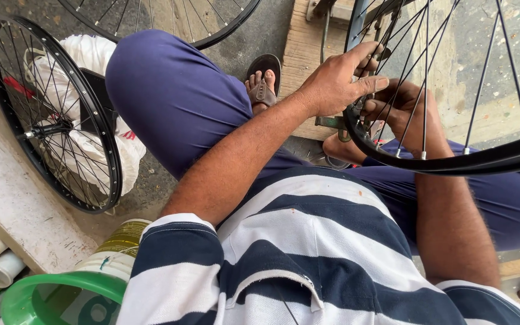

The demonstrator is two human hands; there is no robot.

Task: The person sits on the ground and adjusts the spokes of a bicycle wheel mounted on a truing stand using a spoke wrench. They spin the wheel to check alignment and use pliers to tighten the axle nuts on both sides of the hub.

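Both your hands work at the black wheel rim [452,162] that stands upright on the right, in front of your knees. Your left hand [338,78] lies over the rim's near edge, fingers spread, thumb and fingertips pinched around a spoke [427,72] near where it meets the rim. Your right hand [401,111] sits behind the spokes, inside the wheel, fingers curled; what it grips is hidden, so I cannot tell. Just beyond the rim lies a wooden board [302,48], with your sandalled foot [263,84] beside it on the concrete floor. On the far left a second spoked wheel [52,114] leans against a white plastic bag [91,54]. Near the left corner sit a green bucket [61,295] and a paint tin [118,247].
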